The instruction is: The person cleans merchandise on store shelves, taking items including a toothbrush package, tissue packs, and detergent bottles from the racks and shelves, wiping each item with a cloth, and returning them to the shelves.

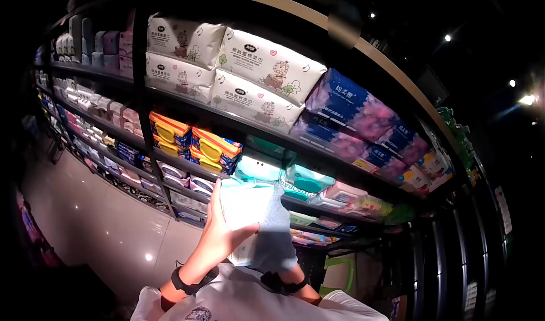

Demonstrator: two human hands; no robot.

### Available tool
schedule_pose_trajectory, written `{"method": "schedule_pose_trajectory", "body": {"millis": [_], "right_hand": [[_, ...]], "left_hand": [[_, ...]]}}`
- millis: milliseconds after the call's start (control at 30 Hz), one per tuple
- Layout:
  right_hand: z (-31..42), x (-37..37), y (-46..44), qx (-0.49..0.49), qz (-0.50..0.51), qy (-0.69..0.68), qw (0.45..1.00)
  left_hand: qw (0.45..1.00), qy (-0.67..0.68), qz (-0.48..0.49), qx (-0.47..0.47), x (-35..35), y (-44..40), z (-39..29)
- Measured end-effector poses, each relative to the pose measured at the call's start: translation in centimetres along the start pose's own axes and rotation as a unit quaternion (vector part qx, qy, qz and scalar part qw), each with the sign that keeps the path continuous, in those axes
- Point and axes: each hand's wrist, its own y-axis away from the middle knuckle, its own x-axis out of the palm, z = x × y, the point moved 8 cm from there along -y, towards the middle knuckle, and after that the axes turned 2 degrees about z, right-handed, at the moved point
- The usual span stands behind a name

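My left hand (230, 236) is wrapped round a pale, boxy pack (247, 204), with the thumb across its near face. Bright light washes out the pack's print, so I cannot read it. A light grey-blue cloth (276, 230) lies against the pack's right side. It covers most of my right hand (290, 273), which holds it; the fingers are hidden beneath. Just beyond the pack, white-and-teal packs (258, 166) stand on a shelf, and a teal-lidded pack (309, 179) is beside them.
White tissue packs (267, 60) and blue-purple packs (352, 105) fill the upper shelf. Orange packs with yellow lids (213, 148) sit lower left. Dark shelf edges (244, 122) run across in front of me. A green stool (339, 273) stands low on the right.
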Motion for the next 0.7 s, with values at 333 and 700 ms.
{"method": "schedule_pose_trajectory", "body": {"millis": [333,700], "right_hand": [[-0.3,-1.2,-4.7,0.021,-0.128,-0.153,0.980],[5.8,0.4,-8.6,-0.027,-0.073,-0.116,0.990]], "left_hand": [[0.944,0.276,0.179,-0.032,-2.1,-1.6,-1.4],[0.858,0.506,0.010,-0.088,-5.4,-4.8,6.6]]}}
